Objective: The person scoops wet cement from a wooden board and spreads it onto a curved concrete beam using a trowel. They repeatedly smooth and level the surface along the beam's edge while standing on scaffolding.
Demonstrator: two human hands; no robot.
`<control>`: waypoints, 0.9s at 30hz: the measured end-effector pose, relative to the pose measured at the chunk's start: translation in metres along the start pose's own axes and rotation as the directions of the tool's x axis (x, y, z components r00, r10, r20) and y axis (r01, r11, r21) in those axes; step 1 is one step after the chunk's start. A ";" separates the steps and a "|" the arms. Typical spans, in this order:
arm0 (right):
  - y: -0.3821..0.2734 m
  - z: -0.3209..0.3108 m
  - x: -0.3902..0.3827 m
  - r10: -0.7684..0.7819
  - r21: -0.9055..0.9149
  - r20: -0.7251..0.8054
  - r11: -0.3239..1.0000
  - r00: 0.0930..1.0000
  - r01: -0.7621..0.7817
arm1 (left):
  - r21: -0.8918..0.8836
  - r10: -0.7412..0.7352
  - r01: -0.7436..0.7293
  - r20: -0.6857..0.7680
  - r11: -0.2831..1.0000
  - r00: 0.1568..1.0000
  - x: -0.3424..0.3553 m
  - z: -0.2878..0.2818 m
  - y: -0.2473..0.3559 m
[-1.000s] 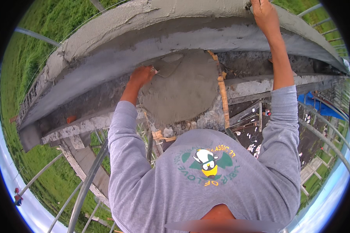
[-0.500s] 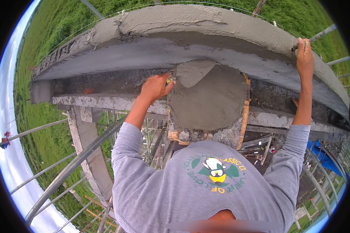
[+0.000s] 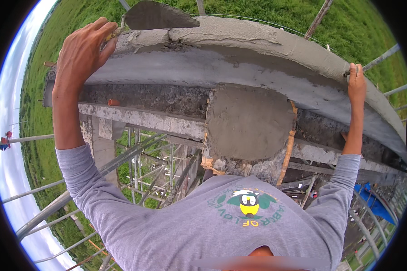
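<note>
My left hand is wrapped round the handle of a pointing trowel, raised at the upper left. The trowel's grey, mortar-coated blade extends right, over the top of a curved concrete wall with rough wet mortar along its rim. My right hand is closed over the wall's rim at the far right. Between my arms, a wide patch of wet grey mortar lies on a board in front of the wall. Its surface looks smooth, and no hand touches it.
A wooden strip edges the board. The concrete gutter beside it contains a short orange pipe. Metal scaffold pipes stand below over a drop. A blue tarp hangs at lower right, and grass lies beyond the wall.
My left hand has lifted the trowel from the mortar patch and moved it up and left to the wall's top. My right hand stays on the rim.
</note>
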State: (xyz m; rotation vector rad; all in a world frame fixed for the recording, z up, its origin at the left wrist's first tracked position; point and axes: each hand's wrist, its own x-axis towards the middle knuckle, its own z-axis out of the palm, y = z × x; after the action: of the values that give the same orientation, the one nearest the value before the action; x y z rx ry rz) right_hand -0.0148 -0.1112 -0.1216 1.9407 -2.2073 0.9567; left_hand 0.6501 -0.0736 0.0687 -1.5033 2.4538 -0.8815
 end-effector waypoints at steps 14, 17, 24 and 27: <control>-0.009 -0.003 -0.003 0.065 0.048 0.031 0.997 0.997 -0.066 | 0.220 -0.050 0.052 -0.015 0.974 0.999 0.006 -0.007 -0.002; -0.010 -0.003 -0.003 0.066 0.038 0.026 0.997 0.997 -0.067 | 0.191 -0.068 0.074 -0.036 0.979 0.997 -0.003 -0.007 -0.001; -0.012 -0.004 -0.003 0.063 0.019 0.015 0.998 0.998 -0.064 | 0.112 -0.185 0.185 -0.016 0.976 0.983 -0.030 0.011 0.010; -0.014 -0.005 -0.003 0.048 0.035 0.015 0.998 0.999 -0.049 | -0.089 -0.340 0.339 -0.004 0.937 0.940 -0.046 0.024 0.022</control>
State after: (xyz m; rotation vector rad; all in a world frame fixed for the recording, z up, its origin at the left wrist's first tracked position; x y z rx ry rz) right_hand -0.0029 -0.1064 -0.1133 1.9230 -2.2708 0.9985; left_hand 0.6654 -0.0367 0.0287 -2.0011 2.3092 -0.8519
